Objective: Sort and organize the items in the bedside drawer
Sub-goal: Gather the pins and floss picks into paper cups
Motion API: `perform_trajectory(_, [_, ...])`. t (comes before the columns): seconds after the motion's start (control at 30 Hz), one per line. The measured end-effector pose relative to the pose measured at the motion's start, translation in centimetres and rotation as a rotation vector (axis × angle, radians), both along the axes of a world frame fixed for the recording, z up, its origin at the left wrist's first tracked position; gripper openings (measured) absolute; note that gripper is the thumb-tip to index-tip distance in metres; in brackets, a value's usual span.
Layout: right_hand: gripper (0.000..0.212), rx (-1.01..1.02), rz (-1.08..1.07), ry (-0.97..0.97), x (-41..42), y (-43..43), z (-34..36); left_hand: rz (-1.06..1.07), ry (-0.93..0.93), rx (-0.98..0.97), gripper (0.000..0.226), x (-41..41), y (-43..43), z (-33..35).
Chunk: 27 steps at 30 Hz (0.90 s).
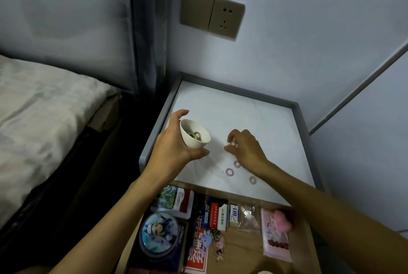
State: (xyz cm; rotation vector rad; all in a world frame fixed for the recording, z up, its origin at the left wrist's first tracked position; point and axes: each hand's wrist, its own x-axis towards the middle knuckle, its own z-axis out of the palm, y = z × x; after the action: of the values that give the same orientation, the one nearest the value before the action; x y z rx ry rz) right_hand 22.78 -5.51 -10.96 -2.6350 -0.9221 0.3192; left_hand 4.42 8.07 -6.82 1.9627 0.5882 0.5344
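Now L hand (174,144): cup (194,135), R hand (248,147): ring (233,141); labels (217,215) blurry.

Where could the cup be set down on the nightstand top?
Bare: the nightstand top at the back, from grey rim to the left hand holding the cup, and its right edge. Crowded: the front, where three rings lie by the right hand pinching a fourth.

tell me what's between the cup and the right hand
Bare nightstand top, in the head view; nothing lies between the cup and the right hand pinching a ring.
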Motion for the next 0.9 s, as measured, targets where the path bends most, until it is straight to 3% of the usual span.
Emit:
perform_trajectory(0.07, [0.005, 0.011, 0.007, -0.017, -0.1, 0.5, -0.1, -0.002, 0.012, 0.010, 0.099, 0.0, -0.1, 0.0])
perform_trajectory(0.17, [0.020, -0.031, 0.023, -0.015, 0.0, 0.7, 0.0, -0.007, 0.027, 0.017, 0.100, 0.0, -0.1, -0.1])
perform_trajectory(0.3, [0.020, -0.014, -0.020, 0.087, 0.4, 0.8, 1.4, -0.024, 0.036, 0.007, 0.101, 0.1, -0.3, 0.0])
perform_trajectory(0.4, [0.014, 0.201, -0.030, 0.140, -0.2, 1.0, 5.0, -0.030, 0.031, 0.009, 0.100, 0.1, -0.5, -0.2])
perform_trajectory(0.53, [0.008, 0.489, 0.152, 0.282, -3.3, 1.8, 10.5, -0.044, 0.028, 0.012, 0.100, 0.3, -0.9, -0.3])
perform_trajectory(0.6, [0.012, 0.477, 0.285, 0.339, -5.1, 2.4, 11.3, -0.066, 0.000, 0.003, 0.099, 0.4, -1.2, -0.2])
perform_trajectory(0.7, [0.023, 0.319, 0.406, 0.279, -6.4, 2.6, 10.8, -0.099, -0.047, -0.015, 0.096, 0.6, -1.4, -0.4])
perform_trajectory(0.83, [0.020, 0.460, 0.285, 0.281, -4.9, 1.0, 11.6, -0.073, -0.042, -0.015, 0.098, 0.6, -1.5, -0.6])
perform_trajectory(0.9, [0.016, 0.418, 0.203, 0.214, -3.5, -0.5, 11.2, -0.064, -0.031, -0.012, 0.098, 0.6, -1.6, -0.4])
